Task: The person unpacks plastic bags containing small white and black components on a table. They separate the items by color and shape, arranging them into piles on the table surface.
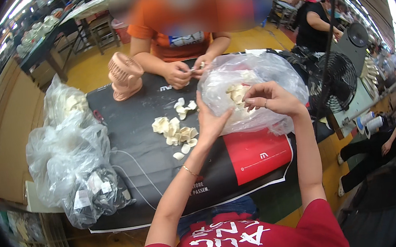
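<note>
A clear plastic bag (277,73) with cream-coloured, curved pieces (237,93) inside lies on the right of the dark-covered table. Against the bag's left side rests my left hand (213,120), its thumb spread away from its stretched fingers. My right hand (276,99) hovers over the bag with its fingers curled toward the thumb; whatever they may pinch is too small to make out. Left of my left hand, several loose cream pieces (174,130) lie in a pile, with a few more (184,108) beyond it.
Across the table (133,113), a co-worker in orange holds something small in both hands (187,72). A pink fan (125,75) stands at the far left. Filled plastic bags (72,152) crowd the left edge. A black fan (339,80) stands beyond the right edge.
</note>
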The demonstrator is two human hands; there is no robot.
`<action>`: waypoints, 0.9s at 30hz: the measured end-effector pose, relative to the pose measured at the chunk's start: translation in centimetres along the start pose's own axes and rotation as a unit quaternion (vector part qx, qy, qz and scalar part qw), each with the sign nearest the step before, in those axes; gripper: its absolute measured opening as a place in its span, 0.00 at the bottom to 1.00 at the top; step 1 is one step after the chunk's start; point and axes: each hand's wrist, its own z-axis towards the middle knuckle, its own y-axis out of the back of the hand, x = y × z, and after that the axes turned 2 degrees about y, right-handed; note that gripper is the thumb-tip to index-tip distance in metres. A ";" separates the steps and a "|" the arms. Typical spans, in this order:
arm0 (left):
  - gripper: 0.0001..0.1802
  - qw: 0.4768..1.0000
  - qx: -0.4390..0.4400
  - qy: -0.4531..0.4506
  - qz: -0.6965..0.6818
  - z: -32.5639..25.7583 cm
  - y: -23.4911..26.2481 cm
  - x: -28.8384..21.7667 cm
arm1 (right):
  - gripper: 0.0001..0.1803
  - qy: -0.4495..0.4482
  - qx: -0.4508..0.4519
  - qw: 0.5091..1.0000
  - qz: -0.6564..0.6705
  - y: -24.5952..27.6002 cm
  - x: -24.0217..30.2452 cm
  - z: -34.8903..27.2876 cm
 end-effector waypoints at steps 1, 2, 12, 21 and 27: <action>0.58 1.000 0.008 0.012 -0.018 0.2 0.0 -0.3 | 0.11 -0.025 -0.013 0.999 -0.032 0.8 -0.9 -0.1; 0.54 0.999 0.011 0.034 -0.039 0.4 0.0 -0.7 | 0.11 -0.049 -0.025 0.997 -0.063 1.4 -1.8 0.0; 0.47 0.999 0.009 0.002 -0.038 -3.4 3.4 -4.9 | 0.23 -0.124 0.075 0.918 -0.368 -3.1 -5.7 7.4; 0.46 0.995 0.053 0.023 -0.081 -6.8 3.2 -7.0 | 0.25 -0.152 0.050 0.827 -0.538 -2.8 -8.8 6.0; 0.45 0.997 0.041 -0.003 -0.068 -8.1 2.7 -6.2 | 0.23 0.056 0.074 0.865 -0.493 -5.9 -11.0 5.3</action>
